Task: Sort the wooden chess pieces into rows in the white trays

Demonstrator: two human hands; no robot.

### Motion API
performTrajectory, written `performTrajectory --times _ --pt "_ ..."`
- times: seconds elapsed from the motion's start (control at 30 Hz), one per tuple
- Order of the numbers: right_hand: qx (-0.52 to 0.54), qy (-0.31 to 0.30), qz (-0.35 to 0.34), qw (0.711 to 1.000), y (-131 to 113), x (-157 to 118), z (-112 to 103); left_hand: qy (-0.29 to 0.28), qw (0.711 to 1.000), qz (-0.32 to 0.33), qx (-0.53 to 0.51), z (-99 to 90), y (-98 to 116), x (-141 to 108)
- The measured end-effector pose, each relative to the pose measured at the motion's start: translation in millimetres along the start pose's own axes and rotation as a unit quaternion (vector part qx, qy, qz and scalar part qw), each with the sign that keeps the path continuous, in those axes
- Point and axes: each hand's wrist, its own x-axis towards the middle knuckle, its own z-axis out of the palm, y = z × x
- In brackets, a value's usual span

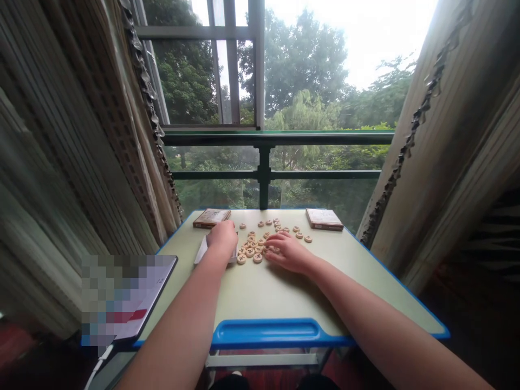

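Note:
Several round wooden chess pieces (pixel 257 258) lie loosely grouped on the pale green tabletop (pixel 260 295). My right hand (pixel 289 252) rests over the right side of the group, its fingers spread and touching pieces. At the left, my left hand (pixel 222 237) is over a small white open box (pixel 200 253); its fingers are curled, and whatever is in them is hidden. The hand and forearm cover much of the box. A few more pieces lie scattered farther back, between the two hands and to the right.
One flat box (pixel 211 218) lies at the table's back left, another (pixel 324 219) at its back right. A tablet (pixel 156 287) with a white cable leans at the left edge. A blue tray rim (pixel 266 341) lines the front. Curtains flank the window.

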Motion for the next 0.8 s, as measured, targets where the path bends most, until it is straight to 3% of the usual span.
performTrajectory --times 0.07,0.2,0.27,0.4,0.5,0.6,0.7,0.8 --pt "0.009 -0.021 -0.028 0.999 -3.3 -1.1 -0.5 0.009 0.998 -0.036 0.046 -0.4 -1.9 0.1" --pt "0.012 -0.024 -0.05 0.998 -5.4 -1.3 1.6 -0.048 0.99 -0.106 0.076 4.2 -9.1 4.0" --pt "0.014 -0.012 -0.051 0.999 -4.2 -0.8 3.6 -0.055 0.99 -0.112 0.061 6.1 -13.9 7.0" --pt "0.012 0.003 -0.049 0.999 -0.7 0.4 3.8 -0.011 0.995 -0.097 0.014 2.1 -23.3 10.9" --pt "-0.004 0.016 -0.001 1.0 4.9 2.3 -5.6 0.045 0.997 -0.068 -0.017 -5.2 -26.0 11.0" --pt "-0.001 0.066 0.129 0.989 14.6 3.8 -23.5 0.074 0.995 -0.007 -0.064 -8.6 -20.1 9.5" --pt "0.103 0.112 0.26 0.954 22.5 2.9 -41.5 0.028 0.981 0.092 -0.17 -5.2 -4.4 3.6" --pt "0.247 0.035 0.27 0.93 22.4 -0.4 -53.1 -0.037 0.952 0.168 -0.254 -0.8 13.4 -8.0"
